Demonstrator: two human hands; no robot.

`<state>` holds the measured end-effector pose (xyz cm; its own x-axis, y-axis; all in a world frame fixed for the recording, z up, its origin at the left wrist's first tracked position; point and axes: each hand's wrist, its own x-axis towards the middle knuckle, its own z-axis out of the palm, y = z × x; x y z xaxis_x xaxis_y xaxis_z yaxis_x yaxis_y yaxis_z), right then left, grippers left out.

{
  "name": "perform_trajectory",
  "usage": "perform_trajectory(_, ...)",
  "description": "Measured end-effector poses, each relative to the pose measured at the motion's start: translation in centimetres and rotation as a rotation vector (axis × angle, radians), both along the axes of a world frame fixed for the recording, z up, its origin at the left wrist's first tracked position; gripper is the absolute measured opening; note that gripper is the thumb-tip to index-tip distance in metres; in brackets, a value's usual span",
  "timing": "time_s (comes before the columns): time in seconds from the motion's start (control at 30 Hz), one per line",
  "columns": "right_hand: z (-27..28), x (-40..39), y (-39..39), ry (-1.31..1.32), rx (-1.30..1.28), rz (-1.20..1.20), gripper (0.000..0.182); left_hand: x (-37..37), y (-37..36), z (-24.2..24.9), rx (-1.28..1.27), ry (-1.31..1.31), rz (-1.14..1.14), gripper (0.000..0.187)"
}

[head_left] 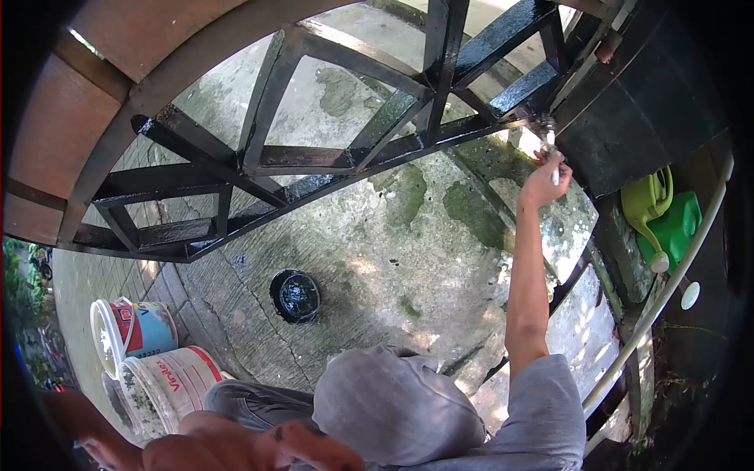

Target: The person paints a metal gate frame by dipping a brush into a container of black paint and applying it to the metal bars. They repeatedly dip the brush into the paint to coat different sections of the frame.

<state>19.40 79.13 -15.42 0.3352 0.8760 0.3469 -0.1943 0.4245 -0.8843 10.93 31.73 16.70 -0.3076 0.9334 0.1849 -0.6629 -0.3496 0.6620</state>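
Note:
At the right, my right hand (pixel 545 182) is closed round the pale handle of a paintbrush (pixel 550 145). Its dark bristles are at the right end of the lower beam of a black metal frame (pixel 314 187). Parts of this frame shine as if wet. Bare skin of my left hand (pixel 212 443) shows large and close to the camera at the lower left, cut off by the frame edge, and its fingers do not show clearly. On the concrete below the metal frame stands a round black paint container (pixel 296 297), with dark, glossy paint inside.
Two paint buckets, one red and blue (pixel 149 326) and one white with red print (pixel 177 381), stand at the left. A yellow-green watering can (pixel 648 206) and a green container (pixel 682 228) sit at the right, beside a long pale pole (pixel 667 290).

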Motion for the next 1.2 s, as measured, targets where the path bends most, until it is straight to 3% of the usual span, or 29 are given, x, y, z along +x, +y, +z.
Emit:
perform_trajectory(0.13, -0.1, 0.6, -0.7, 0.010, -0.004, 0.080, 0.025, -0.8, -1.0, 0.2, -0.025, -0.107, 0.032, 0.089)
perform_trajectory(0.23, 2.5, 0.3, -0.5, 0.070, 0.068, 0.034, 0.025, -1.9, -2.1, 0.1, -0.113, -0.376, -0.043, 0.088)
perform_trajectory(0.3, 4.4, -0.5, 0.5, 0.128, 0.134, 0.010, 0.024, 0.8, 0.3, 1.1, -0.095, -0.005, 0.489, 0.088)
perform_trajectory(0.37, 4.5, -0.7, 1.8, 0.088, 0.165, 0.050, 0.024, 0.3, 0.5, 0.6, -0.023, 0.236, 0.661, 0.092)
perform_trajectory(0.4, 4.2, -0.5, 1.8, 0.058, 0.130, 0.080, 0.025, -1.7, -0.6, -0.9, 0.032, 0.285, 0.572, 0.097)
perform_trajectory(0.47, 3.8, 0.8, 1.9, -0.021, 0.053, 0.124, 0.027, -3.7, -1.5, -3.4, 0.018, 0.330, 0.627, 0.098)
perform_trajectory(0.5, 4.2, 1.4, 2.0, 0.012, 0.073, 0.132, 0.027, -3.6, -2.2, -4.6, -0.055, 0.325, 0.770, 0.095)
perform_trajectory(0.57, 5.7, 2.3, 1.9, 0.071, 0.106, 0.152, 0.027, -4.4, -3.6, -6.9, -0.144, 0.395, 0.803, 0.087)
perform_trajectory(0.6, 7.1, 1.9, 1.3, 0.058, 0.148, 0.107, 0.026, -5.1, -4.1, -8.0, -0.154, 0.474, 0.693, 0.084)
perform_trajectory(0.7, 7.1, 0.7, 1.3, 0.031, 0.145, 0.127, 0.025, -5.1, -4.5, -10.5, -0.485, 0.546, 0.685, 0.064)
perform_trajectory(0.8, 7.0, 1.2, 0.9, 0.075, 0.100, 0.165, 0.026, -5.6, -5.1, -12.6, -0.807, 0.888, 0.522, 0.041)
perform_trajectory(0.9, 10.3, 1.4, 1.2, 0.136, 0.174, 0.119, 0.026, -5.9, -4.8, -12.8, -0.966, 1.600, 0.217, 0.033)
perform_trajectory(0.97, 11.3, 0.4, 1.2, 0.189, 0.153, 0.147, 0.026, -5.8, -5.0, -13.6, -1.067, 1.591, 0.120, 0.036)
perform_trajectory(1.07, 9.2, 0.9, 0.7, -0.001, 0.088, 0.122, 0.026, -5.7, -5.8, -14.2, -1.127, 1.552, 0.014, 0.040)
perform_trajectory(1.2, 12.6, 1.2, 0.6, 0.151, 0.236, 0.097, 0.027, -6.2, -6.1, -14.3, -1.193, 1.485, -0.056, 0.045)
